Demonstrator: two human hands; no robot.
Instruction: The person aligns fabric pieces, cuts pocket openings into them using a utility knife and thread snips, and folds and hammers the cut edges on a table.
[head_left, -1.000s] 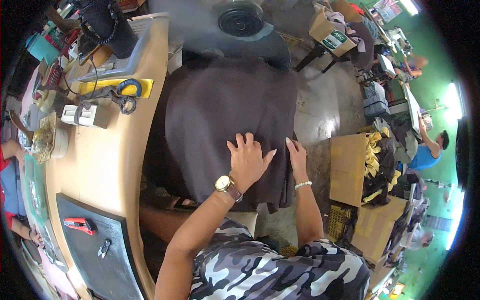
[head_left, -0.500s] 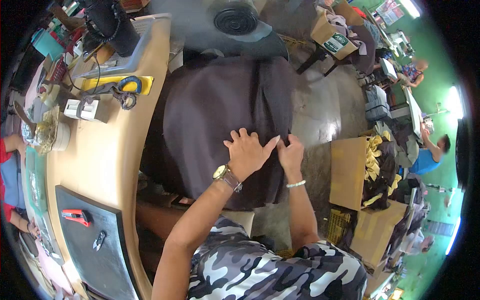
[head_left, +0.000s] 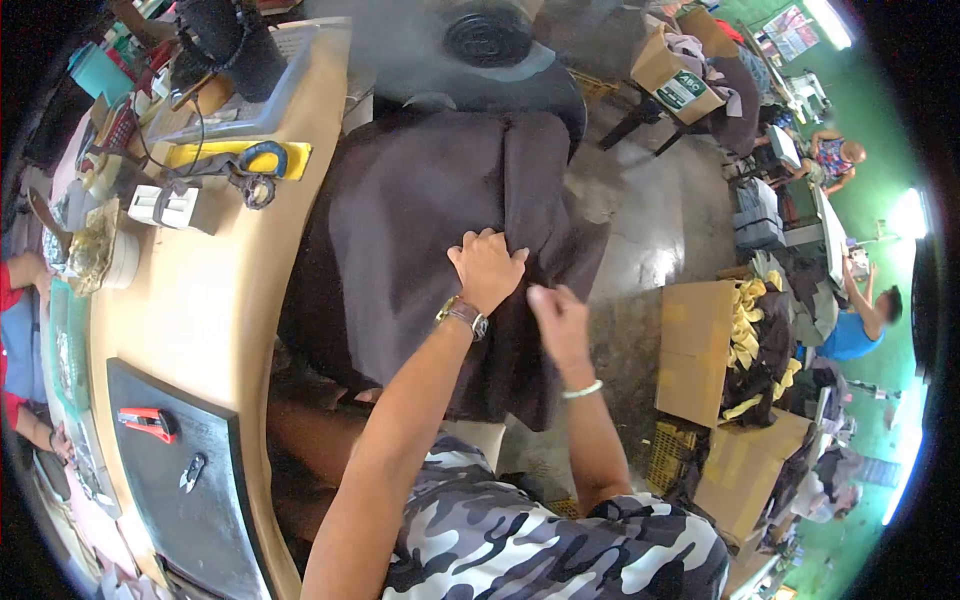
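Note:
A large dark brown cloth (head_left: 420,210) lies spread over a rounded support in front of me, with a long fold running down its right side. My left hand (head_left: 488,272), with a watch on the wrist, presses onto the cloth beside that fold, its fingers curled into the fabric. Just to the right, my right hand (head_left: 562,325), wearing a pale beaded bracelet, is closed, fingertips at the cloth's folded part; slight blur hides how much fabric they pinch.
At left, a tan worktable (head_left: 215,290) carries a black mat (head_left: 190,500), a red cutter (head_left: 148,424), small snips (head_left: 193,472) and a yellow tray (head_left: 290,160). Cardboard boxes (head_left: 690,350) of cloth scraps stand at right. A co-worker's hand (head_left: 62,443) shows at far left; other people sit at right.
My left hand has gone from spread flat to curled on the cloth. The right hand has moved left and slightly down. The cloth's right side is now folded over, with a flap spreading rightward.

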